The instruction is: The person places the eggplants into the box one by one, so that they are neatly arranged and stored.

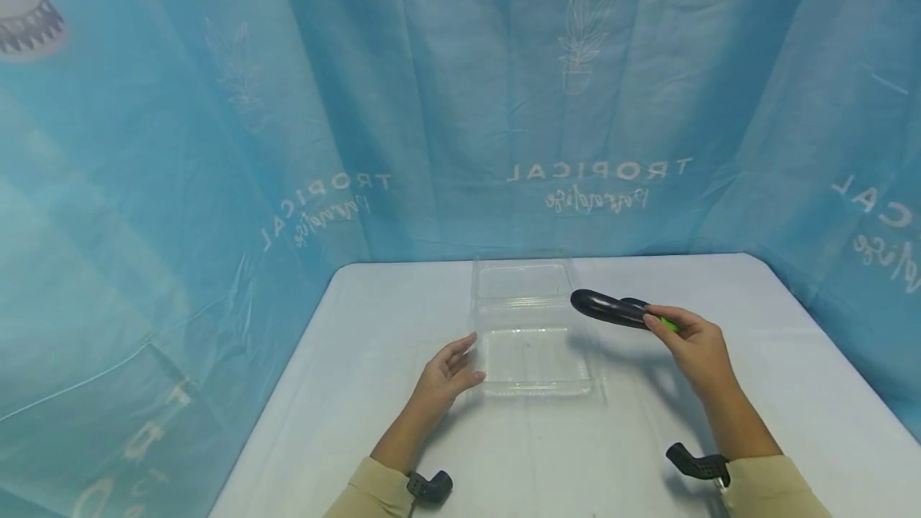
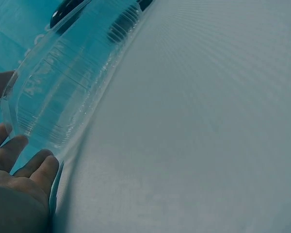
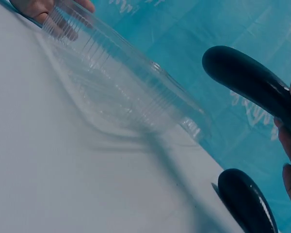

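My right hand [image 1: 696, 346] pinches a dark, glossy eggplant [image 1: 608, 308] by its green stem end, holding it above the table to the right of a clear plastic clamshell container [image 1: 536, 386]. A second eggplant [image 3: 245, 201] lies on the table beyond the held one, mostly hidden behind it in the head view. The container stands with its lid [image 1: 523, 266] folded back toward the curtain. At the container's left side is my left hand [image 1: 440, 378], fingers spread and relaxed, fingertips touching the wall. Through the clear plastic, the right wrist view shows some of those fingers.
A white-covered table [image 1: 374, 326] carries everything. Blue printed curtains [image 1: 460, 118] hang along its back and both sides. Black wrist mounts [image 1: 698, 462] sit on both forearms.
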`<state>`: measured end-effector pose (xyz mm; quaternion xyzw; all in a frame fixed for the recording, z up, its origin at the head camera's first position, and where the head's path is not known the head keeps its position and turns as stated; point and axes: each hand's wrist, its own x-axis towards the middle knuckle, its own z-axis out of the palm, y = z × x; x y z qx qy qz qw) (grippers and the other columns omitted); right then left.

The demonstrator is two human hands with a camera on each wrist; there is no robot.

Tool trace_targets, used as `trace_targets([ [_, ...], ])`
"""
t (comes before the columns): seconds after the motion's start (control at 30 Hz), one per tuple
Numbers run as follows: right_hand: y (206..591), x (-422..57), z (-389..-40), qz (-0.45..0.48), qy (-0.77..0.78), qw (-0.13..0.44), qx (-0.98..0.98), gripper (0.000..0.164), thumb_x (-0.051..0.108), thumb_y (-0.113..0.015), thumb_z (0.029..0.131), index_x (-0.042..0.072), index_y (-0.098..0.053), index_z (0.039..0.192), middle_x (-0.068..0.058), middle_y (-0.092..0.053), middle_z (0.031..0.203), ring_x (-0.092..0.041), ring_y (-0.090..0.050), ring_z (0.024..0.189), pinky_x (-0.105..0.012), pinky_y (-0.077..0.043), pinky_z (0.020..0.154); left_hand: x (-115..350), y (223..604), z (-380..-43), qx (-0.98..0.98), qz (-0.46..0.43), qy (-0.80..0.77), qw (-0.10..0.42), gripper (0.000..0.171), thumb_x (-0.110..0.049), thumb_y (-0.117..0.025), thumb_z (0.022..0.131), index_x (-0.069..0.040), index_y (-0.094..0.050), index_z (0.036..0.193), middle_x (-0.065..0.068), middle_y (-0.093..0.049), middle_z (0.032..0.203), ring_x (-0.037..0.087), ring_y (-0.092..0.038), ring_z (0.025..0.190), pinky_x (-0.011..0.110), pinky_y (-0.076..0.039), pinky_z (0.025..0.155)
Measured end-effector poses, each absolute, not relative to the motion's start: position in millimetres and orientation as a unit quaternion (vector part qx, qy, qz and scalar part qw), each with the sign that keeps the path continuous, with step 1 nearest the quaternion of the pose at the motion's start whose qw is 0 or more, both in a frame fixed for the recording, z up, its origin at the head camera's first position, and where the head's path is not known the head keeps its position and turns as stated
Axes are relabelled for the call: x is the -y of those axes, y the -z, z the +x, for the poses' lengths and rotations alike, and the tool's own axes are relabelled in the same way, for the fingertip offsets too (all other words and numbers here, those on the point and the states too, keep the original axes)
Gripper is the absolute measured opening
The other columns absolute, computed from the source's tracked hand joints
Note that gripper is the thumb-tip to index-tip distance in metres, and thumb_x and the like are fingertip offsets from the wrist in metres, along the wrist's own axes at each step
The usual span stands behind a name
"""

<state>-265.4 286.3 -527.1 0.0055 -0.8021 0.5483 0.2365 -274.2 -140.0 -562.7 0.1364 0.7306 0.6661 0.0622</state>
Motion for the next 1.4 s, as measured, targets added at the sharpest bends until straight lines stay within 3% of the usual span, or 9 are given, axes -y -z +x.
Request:
trace_targets([
  [0.4, 516.7, -257.6, -287.4, 0.04, -0.587, 0.223, 0.777, 0.035, 0.022, -0.078, 0.1, -0.003, -0.075, 0.124, -0.012, -0.074, 0.117, -0.009, -0.069, 0.096, -0.014, -0.056, 0.076, 141.4, 561.9, -273.3, -0.733, 0.131, -0.665, 0.063, 0.066, -0.015, -0.081, 0.095, -0.01, -0.051, 0.154, 0.007, -0.047, 0.16, 0.034, -0.043, 0.147, 0.041, -0.041, 0.116],
  [0.67, 512.7, -237.4, -304.0, 0.062, -0.586, 0.214, 0.779, 0.034, 0.027, -0.078, 0.099, 0.001, -0.077, 0.122, -0.007, -0.076, 0.11, -0.016, -0.057, 0.079, -0.022, -0.044, 0.053, 142.0, 558.5, -274.1, -0.727, 0.139, -0.67, 0.064, 0.067, -0.014, -0.081, 0.094, -0.009, -0.05, 0.154, 0.011, -0.047, 0.16, 0.035, -0.043, 0.146, 0.041, -0.042, 0.115],
  [0.83, 513.6, -225.1, -310.9, 0.073, -0.591, 0.206, 0.777, 0.032, 0.025, -0.078, 0.099, 0.001, -0.077, 0.12, -0.01, -0.074, 0.112, -0.015, -0.06, 0.081, -0.023, -0.052, 0.059, 141.6, 559.1, -273.6, -0.726, 0.136, -0.671, 0.067, 0.068, -0.015, -0.082, 0.094, -0.009, -0.05, 0.154, 0.011, -0.047, 0.16, 0.035, -0.043, 0.146, 0.04, -0.043, 0.115],
  [1.03, 513.0, -213.9, -313.8, 0.087, -0.583, 0.188, 0.786, 0.033, 0.026, -0.078, 0.1, 0.002, -0.077, 0.122, -0.014, -0.072, 0.121, -0.017, -0.059, 0.085, -0.02, -0.05, 0.059, 141.3, 561.7, -273.0, -0.726, 0.132, -0.671, 0.067, 0.069, -0.015, -0.083, 0.093, -0.008, -0.051, 0.154, 0.01, -0.046, 0.16, 0.035, -0.043, 0.147, 0.037, -0.043, 0.115],
  [1.4, 510.0, -199.8, -321.4, 0.113, -0.556, 0.165, 0.807, 0.034, 0.032, -0.078, 0.099, 0.005, -0.078, 0.121, -0.009, -0.074, 0.118, -0.023, -0.064, 0.104, -0.021, -0.056, 0.072, 141.1, 562.1, -272.5, -0.729, 0.135, -0.668, 0.06, 0.068, -0.014, -0.083, 0.093, -0.009, -0.052, 0.153, 0.009, -0.048, 0.16, 0.033, -0.045, 0.146, 0.033, -0.042, 0.114],
])
